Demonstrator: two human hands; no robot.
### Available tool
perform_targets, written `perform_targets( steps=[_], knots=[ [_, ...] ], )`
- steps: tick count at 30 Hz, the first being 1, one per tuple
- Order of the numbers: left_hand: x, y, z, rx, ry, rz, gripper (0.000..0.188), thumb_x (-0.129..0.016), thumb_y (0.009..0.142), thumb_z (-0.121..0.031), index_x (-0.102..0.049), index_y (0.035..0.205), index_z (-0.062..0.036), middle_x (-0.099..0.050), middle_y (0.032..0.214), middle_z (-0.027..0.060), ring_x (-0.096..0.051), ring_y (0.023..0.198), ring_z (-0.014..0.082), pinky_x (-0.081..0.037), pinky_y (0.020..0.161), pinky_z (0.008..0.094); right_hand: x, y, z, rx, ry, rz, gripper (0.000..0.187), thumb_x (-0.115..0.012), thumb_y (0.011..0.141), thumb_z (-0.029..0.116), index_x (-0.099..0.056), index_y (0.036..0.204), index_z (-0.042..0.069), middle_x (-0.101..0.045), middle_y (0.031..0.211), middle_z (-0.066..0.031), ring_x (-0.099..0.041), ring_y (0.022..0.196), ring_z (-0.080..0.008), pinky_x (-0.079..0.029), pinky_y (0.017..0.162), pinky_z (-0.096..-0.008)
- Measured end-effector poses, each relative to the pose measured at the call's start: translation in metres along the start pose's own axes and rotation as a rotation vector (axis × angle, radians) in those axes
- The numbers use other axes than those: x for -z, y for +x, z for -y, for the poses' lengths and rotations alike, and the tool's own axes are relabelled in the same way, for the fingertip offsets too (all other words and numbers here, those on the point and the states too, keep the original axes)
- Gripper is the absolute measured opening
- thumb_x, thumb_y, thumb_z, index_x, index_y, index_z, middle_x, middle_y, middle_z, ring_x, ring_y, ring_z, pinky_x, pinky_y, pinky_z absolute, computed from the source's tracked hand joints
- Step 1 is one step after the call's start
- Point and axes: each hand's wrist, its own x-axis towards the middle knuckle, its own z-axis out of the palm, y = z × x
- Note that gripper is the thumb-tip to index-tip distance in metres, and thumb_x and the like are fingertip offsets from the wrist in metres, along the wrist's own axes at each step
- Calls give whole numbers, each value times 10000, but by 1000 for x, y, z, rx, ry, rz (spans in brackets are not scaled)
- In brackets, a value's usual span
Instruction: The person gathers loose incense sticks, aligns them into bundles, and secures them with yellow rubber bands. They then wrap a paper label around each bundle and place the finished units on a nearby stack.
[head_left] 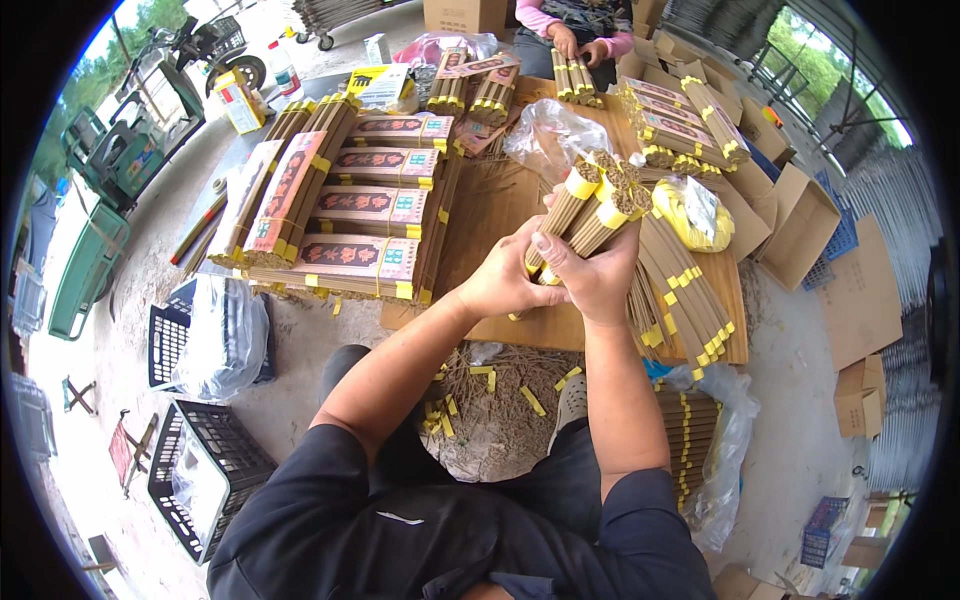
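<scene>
Both of my hands grip a cluster of brown incense stick bundles (562, 222) with yellow paper bands, raised over the wooden table (485, 215). My left hand (508, 270) wraps the cluster's left side. My right hand (600, 275) closes round its right side, thumb across the front. The upper stick ends point away from me; my fingers hide part of the lower ends. Just right of my right hand, more yellow-banded incense bundles (690, 285) lie on the table. Left of my hands are stacked incense packs (368, 205) with pink printed labels.
Across the table a person in pink sleeves (620, 45) holds similar bundles. A clear plastic bag (555, 135) and yellow bands in plastic (690, 215) lie beyond my hands. Black crates (205, 475) stand at left, cardboard boxes (800, 210) at right. Loose sticks and yellow scraps (490, 400) litter the floor.
</scene>
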Motion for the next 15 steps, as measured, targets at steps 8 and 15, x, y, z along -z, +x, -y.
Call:
perform_targets(
  steps=[8,15],
  knots=[
    [2,-4,6,176,116,-54,895,-906,676,-268,-471,1412,-3,-626,1303,177,-646,1191,282,-495,1034,420,-6,12,-1,-87,8,85,704,-900,808,190,-495,1343,-21,-661,1214,-135,-690,1087,-247,-575,951,-397],
    [5,-5,-10,-36,92,-157,923,-847,692,-212,-394,1471,-11,-611,1303,190,-624,1242,310,-486,1066,420,-8,15,-7,-78,53,147,684,-938,753,367,-615,1227,-4,-705,1125,-99,-694,1003,-181,-570,890,-342]
  ],
)
